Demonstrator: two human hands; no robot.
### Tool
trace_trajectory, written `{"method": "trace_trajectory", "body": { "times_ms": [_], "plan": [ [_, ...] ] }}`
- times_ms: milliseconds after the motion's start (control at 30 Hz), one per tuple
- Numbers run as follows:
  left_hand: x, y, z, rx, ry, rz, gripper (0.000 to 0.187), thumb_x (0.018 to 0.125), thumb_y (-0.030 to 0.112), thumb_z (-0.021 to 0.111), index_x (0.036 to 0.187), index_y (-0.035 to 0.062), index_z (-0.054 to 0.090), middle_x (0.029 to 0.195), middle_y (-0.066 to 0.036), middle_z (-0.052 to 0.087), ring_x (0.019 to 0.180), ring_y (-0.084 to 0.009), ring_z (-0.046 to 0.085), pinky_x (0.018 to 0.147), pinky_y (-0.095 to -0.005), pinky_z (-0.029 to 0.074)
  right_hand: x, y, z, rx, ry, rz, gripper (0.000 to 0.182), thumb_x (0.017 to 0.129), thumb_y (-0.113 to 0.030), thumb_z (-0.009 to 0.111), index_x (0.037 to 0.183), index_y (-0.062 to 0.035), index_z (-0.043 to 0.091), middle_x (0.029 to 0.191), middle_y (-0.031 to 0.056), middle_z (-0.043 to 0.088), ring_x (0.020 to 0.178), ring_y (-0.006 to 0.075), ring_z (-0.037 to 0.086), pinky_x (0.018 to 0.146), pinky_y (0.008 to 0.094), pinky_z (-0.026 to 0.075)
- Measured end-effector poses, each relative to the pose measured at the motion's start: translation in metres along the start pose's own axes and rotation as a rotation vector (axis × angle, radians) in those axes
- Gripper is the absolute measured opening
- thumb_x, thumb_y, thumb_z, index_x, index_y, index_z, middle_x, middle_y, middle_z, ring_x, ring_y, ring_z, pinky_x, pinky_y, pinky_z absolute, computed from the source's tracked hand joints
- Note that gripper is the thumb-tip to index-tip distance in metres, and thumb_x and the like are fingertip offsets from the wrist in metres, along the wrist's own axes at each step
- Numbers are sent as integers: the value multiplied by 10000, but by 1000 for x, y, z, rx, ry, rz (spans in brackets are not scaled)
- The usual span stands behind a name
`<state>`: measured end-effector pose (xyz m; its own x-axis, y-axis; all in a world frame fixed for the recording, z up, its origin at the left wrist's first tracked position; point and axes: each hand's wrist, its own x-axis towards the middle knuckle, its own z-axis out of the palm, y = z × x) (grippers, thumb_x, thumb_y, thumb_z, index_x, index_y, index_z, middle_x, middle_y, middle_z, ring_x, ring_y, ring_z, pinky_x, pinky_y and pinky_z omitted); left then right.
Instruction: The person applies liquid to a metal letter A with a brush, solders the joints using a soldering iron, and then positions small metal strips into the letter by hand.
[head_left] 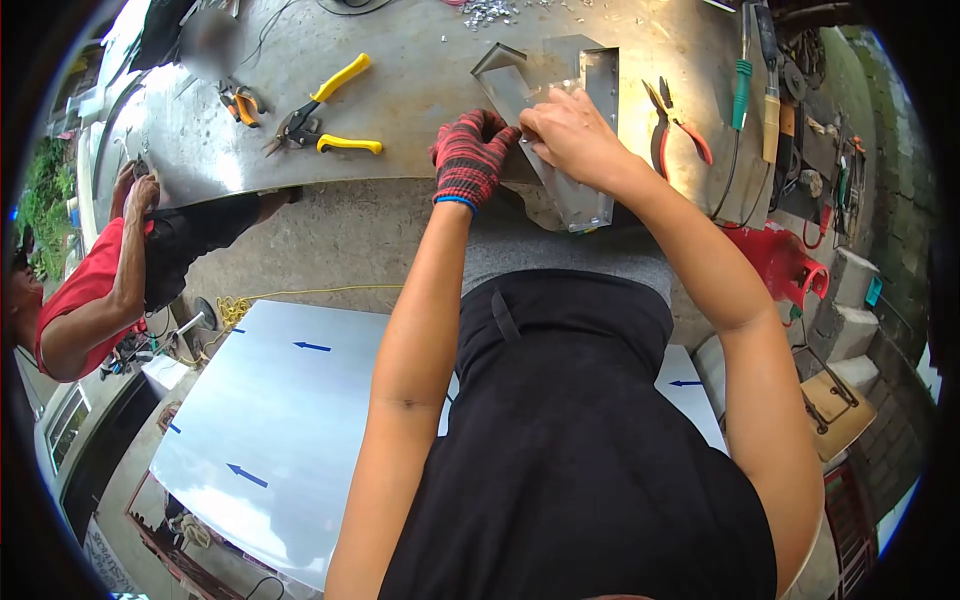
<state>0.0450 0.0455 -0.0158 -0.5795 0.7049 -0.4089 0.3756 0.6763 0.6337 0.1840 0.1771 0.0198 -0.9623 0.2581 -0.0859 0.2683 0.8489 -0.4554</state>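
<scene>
A bent sheet-metal piece (585, 203) with angled, channel-like arms lies over the front edge of the metal workbench (410, 95). My left hand (473, 150), in a red and black knitted glove, is at its left side with the fingers curled; whether they grip the metal is hidden. Bare, my right hand (572, 135) rests over the middle of the piece, fingers bent and pressed together near the left thumb. What is between those fingertips is too small to tell. Red-handled pliers (662, 130) lie just right of the metal piece.
Yellow-handled snips (297, 125) and orange-handled pliers (240, 103) lie on the bench's left part. Metal scraps (490, 12) are at the back. A green-handled tool (741, 95) is at the right. A person in red (95, 275) works at the left. Large metal sheet (270, 430) below.
</scene>
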Motion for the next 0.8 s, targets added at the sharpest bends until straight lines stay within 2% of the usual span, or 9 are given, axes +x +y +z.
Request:
{"method": "trace_trajectory", "body": {
  "times_ms": [67,167,200,233,300,333,567,667,800],
  "plan": [
    [-3,3,-2,60,71,83,347,856,352,827,1066,86,750,994,-113,782,953,-269,741,924,-401,545,-5,-3,-3,23,-1,-5,173,812,-133,742,965,-87,676,933,86,717,1063,298,608,912,445,413],
    [-5,2,-3,-25,95,148,286,865,324,799,1022,89,752,979,-132,781,948,-297,749,896,-407,556,-7,-8,1,-47,-1,-14,255,788,-147,779,995,-94,640,929,77,711,1036,309,605,883,455,410],
    [0,-3,1,-71,41,104,275,868,335,789,998,96,756,981,-125,780,942,-319,746,887,-405,560,-8,-7,3,-55,30,-19,266,779,-147,791,986,-96,632,923,75,707,1025,309,604,874,459,408],
    [-4,5,-4,-18,50,96,260,861,354,783,981,124,764,975,-106,778,952,-327,732,908,-427,538,-11,-8,3,-28,20,0,269,780,-127,794,989,-96,627,918,69,700,1007,310,601,882,457,409],
    [-6,7,-2,75,83,54,267,839,412,782,996,195,767,1017,-77,762,1078,-328,654,1005,-488,421,-7,-14,-4,22,43,11,268,773,-96,803,967,-91,617,891,58,681,979,312,595,891,456,409],
    [-4,0,4,16,85,65,280,836,418,786,1012,201,760,1054,-68,753,1134,-328,620,1032,-505,391,-6,-14,-5,46,77,0,261,764,-98,808,945,-88,619,884,56,676,978,310,593,887,450,407],
    [-1,7,-1,38,4,-20,327,839,436,790,1021,167,749,1097,-78,744,1168,-309,610,1032,-513,394,-9,-20,-18,65,111,3,257,745,-94,825,917,-74,636,895,85,672,944,303,584,854,427,395],
    [3,8,0,101,-31,-43,344,843,441,788,1038,160,747,1094,-78,745,1170,-312,615,1026,-523,415,-15,-12,-29,149,188,29,214,789,-114,812,927,-65,655,905,102,676,937,313,585,844,424,398],
    [2,8,-3,96,-37,-35,386,842,452,789,1080,151,747,1107,-89,748,1172,-322,622,1030,-523,432,-36,16,-53,290,442,277,179,937,-181,723,1009,-23,683,902,113,663,870,276,579,810,398,445]
  ]
}}
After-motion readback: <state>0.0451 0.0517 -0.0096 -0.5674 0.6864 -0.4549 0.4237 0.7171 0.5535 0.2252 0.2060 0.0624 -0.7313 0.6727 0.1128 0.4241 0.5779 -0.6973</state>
